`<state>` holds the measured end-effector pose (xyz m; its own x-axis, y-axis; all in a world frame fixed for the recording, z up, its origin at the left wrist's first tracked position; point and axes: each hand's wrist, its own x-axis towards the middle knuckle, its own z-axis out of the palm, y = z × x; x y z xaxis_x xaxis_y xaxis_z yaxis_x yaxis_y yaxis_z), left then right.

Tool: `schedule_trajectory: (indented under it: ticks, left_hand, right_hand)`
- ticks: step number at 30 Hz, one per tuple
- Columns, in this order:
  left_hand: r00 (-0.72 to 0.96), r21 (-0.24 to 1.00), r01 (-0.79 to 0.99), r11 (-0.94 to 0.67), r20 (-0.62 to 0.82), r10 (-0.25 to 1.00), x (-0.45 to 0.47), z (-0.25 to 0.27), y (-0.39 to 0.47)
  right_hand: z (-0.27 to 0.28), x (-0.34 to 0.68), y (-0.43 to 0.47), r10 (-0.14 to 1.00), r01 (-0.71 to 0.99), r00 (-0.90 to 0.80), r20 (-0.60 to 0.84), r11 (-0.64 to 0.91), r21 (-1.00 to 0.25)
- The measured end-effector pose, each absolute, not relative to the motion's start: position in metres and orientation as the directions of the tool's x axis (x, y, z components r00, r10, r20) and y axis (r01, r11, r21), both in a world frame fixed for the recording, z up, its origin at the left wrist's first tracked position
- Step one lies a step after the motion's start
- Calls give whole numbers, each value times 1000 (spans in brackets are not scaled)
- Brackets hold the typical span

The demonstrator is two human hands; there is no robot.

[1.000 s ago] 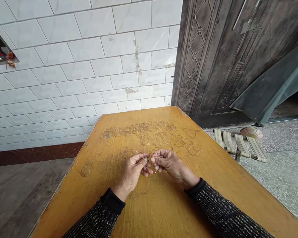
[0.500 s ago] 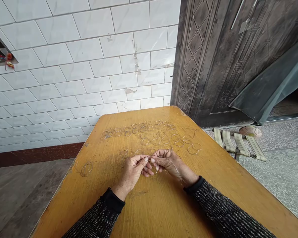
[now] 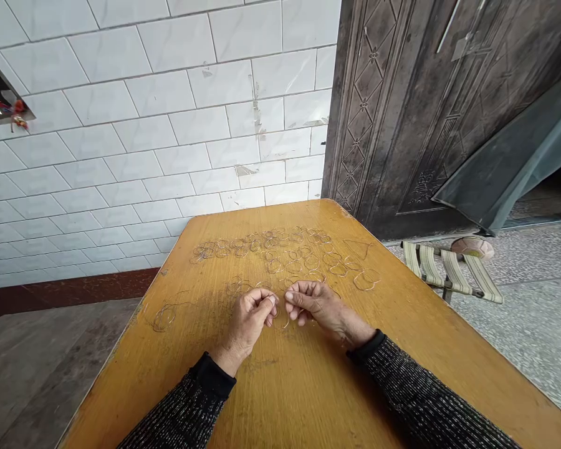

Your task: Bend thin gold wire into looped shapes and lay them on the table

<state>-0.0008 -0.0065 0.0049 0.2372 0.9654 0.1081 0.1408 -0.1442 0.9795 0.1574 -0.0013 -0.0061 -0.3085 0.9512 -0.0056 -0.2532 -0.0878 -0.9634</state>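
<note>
Over the middle of the table, my left hand point(image 3: 249, 319) pinches a thin wire point(image 3: 287, 322) between thumb and forefinger. Facing it, my right hand point(image 3: 318, 308) also pinches the wire, with a small gap between the two hands. Part of the wire curves down below the fingertips; the rest is too fine to follow or is hidden by the fingers. Just beyond my hands lie wires bent into linked loops point(image 3: 273, 266), set out in rough rows. A loose tangle of wire point(image 3: 165, 317) rests to the left of my left hand.
The wooden table point(image 3: 280, 399) stands against a white tiled wall point(image 3: 168, 125). On the right are a dark carved door point(image 3: 402, 125) and a folding stool point(image 3: 453, 271) with striped straps. A ball point(image 3: 472, 247) lies behind the stool.
My hands have drawn slightly apart, and their fingertips no longer meet. The wire end that lay across my right hand no longer shows there.
</note>
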Motion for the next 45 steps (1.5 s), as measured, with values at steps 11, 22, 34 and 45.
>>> schedule_trajectory:
  ticks: [11,22,34,45]
  left_hand:
    - [193,906,315,-282,229,954,0,6,-6]
    - [134,993,61,-103,94,986,2,0,-7]
    - [158,965,193,-179,149,976,2,3,-7]
    - [273,930,272,-248,172,947,1,2,-8]
  right_hand:
    - [6,164,-7,892,276,-167,420,452,-848]
    - [4,160,-9,891,338,-198,409,454,-825]
    - [-1,151,-13,923,302,-157,351,384,-873]
    - [-3,144,-8,967,-110,-251,37,9,-994]
